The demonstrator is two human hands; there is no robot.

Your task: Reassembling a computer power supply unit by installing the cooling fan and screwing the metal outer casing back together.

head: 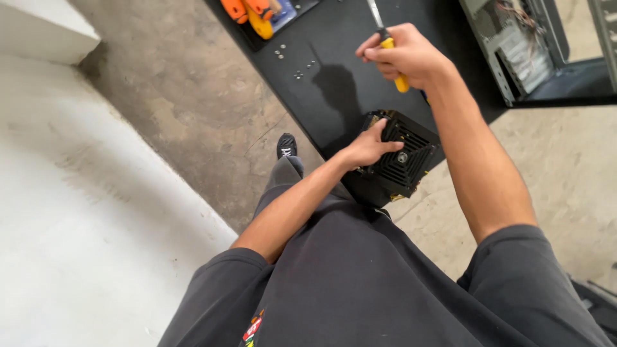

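My left hand (369, 146) rests on a black power supply unit (402, 160) with a grilled fan, gripping its near-left corner at the front edge of a black table (334, 83). My right hand (406, 56) is raised above the table, fist closed around a screwdriver (387, 42) with a yellow handle, its metal shaft pointing up and away. The power supply sits partly over the table's edge, against my body.
Several small screws (297, 72) lie on the black table. A tray of orange and yellow tools (257, 13) sits at the back left. An open computer case (527, 45) stands at the right. Concrete floor and a white ledge (45, 32) lie left.
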